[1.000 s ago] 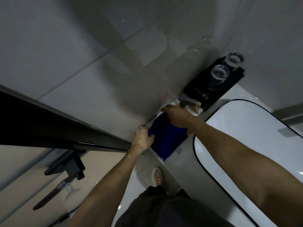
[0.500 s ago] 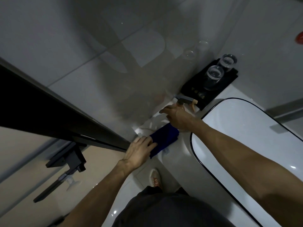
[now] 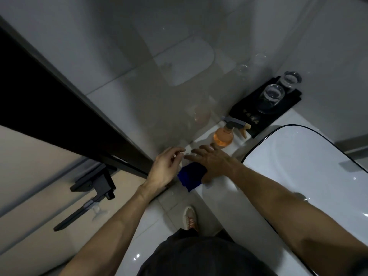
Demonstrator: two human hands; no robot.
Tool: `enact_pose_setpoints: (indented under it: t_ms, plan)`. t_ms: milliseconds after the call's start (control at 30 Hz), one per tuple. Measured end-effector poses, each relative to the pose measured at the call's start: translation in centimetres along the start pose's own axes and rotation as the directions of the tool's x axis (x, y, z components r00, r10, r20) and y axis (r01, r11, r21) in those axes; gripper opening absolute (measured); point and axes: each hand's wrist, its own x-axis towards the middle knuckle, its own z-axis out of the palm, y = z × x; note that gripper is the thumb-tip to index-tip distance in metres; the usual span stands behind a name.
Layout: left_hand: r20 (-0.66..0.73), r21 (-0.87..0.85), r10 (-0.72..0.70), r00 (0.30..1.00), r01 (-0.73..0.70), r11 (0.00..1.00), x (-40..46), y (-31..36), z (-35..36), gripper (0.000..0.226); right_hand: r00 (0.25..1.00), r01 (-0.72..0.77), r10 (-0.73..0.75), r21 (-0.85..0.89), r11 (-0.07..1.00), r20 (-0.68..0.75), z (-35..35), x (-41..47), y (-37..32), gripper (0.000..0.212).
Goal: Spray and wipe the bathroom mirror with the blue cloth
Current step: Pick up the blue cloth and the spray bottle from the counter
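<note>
The blue cloth (image 3: 190, 177) lies folded on the white counter near its front left corner. My right hand (image 3: 214, 161) lies flat over the cloth's right part with straight, spread fingers. My left hand (image 3: 166, 169) hovers just left of the cloth, fingers loosely curled and holding nothing. The spray bottle (image 3: 224, 134), with orange liquid and a grey trigger head, stands upright on the counter a little beyond my right fingertips, apart from both hands. The mirror (image 3: 159, 76) rises behind the counter and shows faint reflections.
A black tray (image 3: 249, 120) with two upturned glasses (image 3: 272, 96) sits at the back of the counter. The white basin (image 3: 298, 176) with a black rim fills the right. A dark door frame (image 3: 59, 108) and handle (image 3: 93, 186) stand left. My shoe (image 3: 190, 218) is on the floor below.
My right hand let go of the spray bottle, which now stands alone, and came down flat on the cloth. My left hand lifted off the cloth. The cloth lies folded smaller.
</note>
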Motion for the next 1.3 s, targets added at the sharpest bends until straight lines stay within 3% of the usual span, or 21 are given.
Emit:
enact_pose_setpoints:
  t_ms: [133, 333, 433, 533, 600, 733, 833, 900, 967, 1033, 1133, 1300]
  plan:
    - [-0.035, -0.019, 0.02, 0.999, -0.02, 1.0, 0.5, 0.5, -0.5, 0.022, 1.0, 0.003, -0.002, -0.077, 0.997, 0.006, 1.3, 0.1, -1.4, 0.108]
    - [-0.027, -0.059, 0.048, 0.998, -0.049, 0.997, 1.4, 2.0, -1.3, 0.021, 0.998, -0.046, 0.041, -0.097, 0.994, -0.048, 2.1, 0.4, -1.8, 0.082]
    - [-0.015, -0.105, 0.007, 1.0, -0.008, 0.994, 1.8, 3.0, -1.6, 0.02, 0.993, -0.096, 0.097, 0.019, 0.995, -0.074, 2.3, 0.2, -1.9, 0.069]
    - [-0.034, -0.163, -0.021, 0.999, 0.015, 0.987, 2.1, 4.1, -1.6, 0.019, 0.971, -0.139, 0.181, 0.246, 0.959, -0.157, 1.9, -0.4, -2.1, 0.061]
    - [-0.047, -0.182, -0.021, 0.999, 0.012, 0.983, 2.4, 4.8, -1.7, 0.02, 0.94, -0.155, 0.278, 0.477, 0.865, -0.2, 0.8, -1.3, -2.2, 0.059]
    - [-0.089, -0.24, 0.049, 0.995, -0.069, 0.968, 2.8, 6.6, -2.1, 0.02, 0.854, -0.035, 0.46, 0.856, 0.516, -0.242, -2.2, -4.4, -1.7, 0.072]
    - [-0.116, -0.284, 0.092, 0.989, -0.122, 0.951, 3.0, 8.4, -2.1, 0.018, 0.778, 0.077, 0.579, 0.952, 0.295, -0.242, -4.5, -8.5, -0.9, 0.075]
    - [-0.138, -0.297, 0.105, 0.985, -0.143, 0.944, 3.1, 9.4, -1.9, 0.018, 0.743, 0.193, 0.64, 0.978, 0.079, -0.198, -5.6, -11.3, -0.4, 0.069]
    - [-0.159, -0.294, 0.125, 0.979, -0.168, 0.941, 3.3, 10.4, -1.4, 0.018, 0.718, 0.33, 0.683, 0.93, -0.161, -0.137, -6.4, -14.0, 0.0, 0.067]
    - [-0.172, -0.289, 0.152, 0.973, -0.198, 0.937, 3.6, 11.4, -0.8, 0.018, 0.699, 0.424, 0.709, 0.851, -0.31, -0.09, -6.8, -17.0, 0.5, 0.062]
    - [-0.153, -0.297, 0.191, 0.97, -0.229, 0.927, 3.9, 12.9, 0.4, 0.017, 0.663, 0.531, 0.744, 0.753, -0.389, -0.084, -6.5, -20.9, 1.6, 0.047]
    - [-0.076, -0.267, 0.167, 0.983, -0.181, 0.947, 4.7, 14.4, 2.6, 0.018, 0.535, 0.623, 0.839, 0.716, -0.315, -0.096, -5.9, -25.6, 2.7, 0.038]
